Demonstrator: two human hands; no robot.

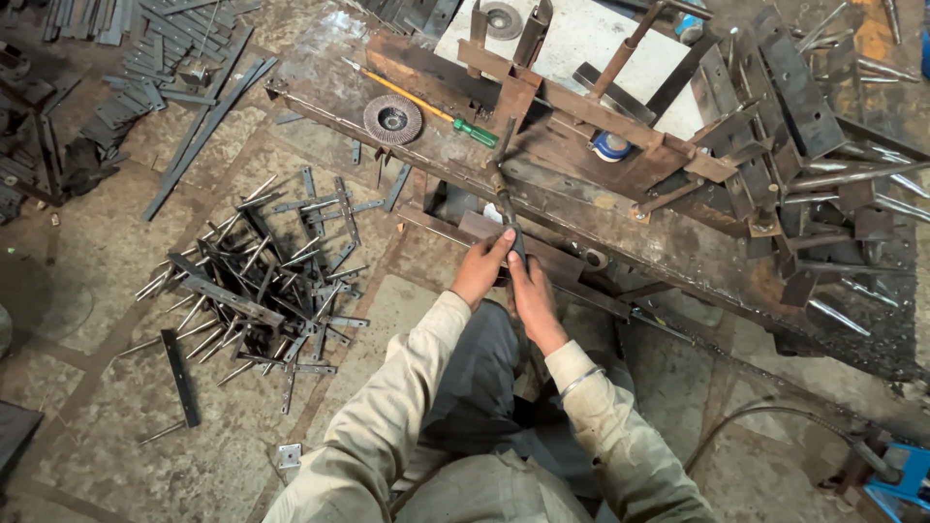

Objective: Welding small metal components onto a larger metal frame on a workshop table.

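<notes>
Gripping a dark metal lever handle [505, 199] with both hands, at the near edge of the rusty steel worktop [678, 254]. Left hand [481, 266] wrapped round the handle's lower end, thumb up along the shaft. Right hand [532, 295] closed round the same end, just below and touching the left. Handle rising from the hands up and away toward the worktop's jig, slightly tilted; far end lost among rusty brackets, exact joint not readable.

Relative to the worktop:
- On it, left part: round flap disc [392, 118] lying flat, beside a screwdriver [426, 105] with yellow shaft and green grip, laid diagonally.
- On it, far edge: second grey disc [502, 19] on a pale sheet.
- On it, centre: blue-and-white round object [611, 146] wedged under angle pieces, kind unclear.
- On it, right part: stack of flat steel plates and pointed spikes [823, 165], overlapping.
- Off it, on the floor to the left: loose heap of short flat bars and rods [262, 281], criss-crossed, well apart from the hands.
- Off it, far left: long flat strips [199, 126] lying on the floor, more stock bundled beyond.
- Off it, near right corner: grey hose [775, 416] curving across the floor to a blue item [906, 479], partly cut off.

Beige sleeves, dark trousers, metal bangle [579, 381] at the right wrist.
</notes>
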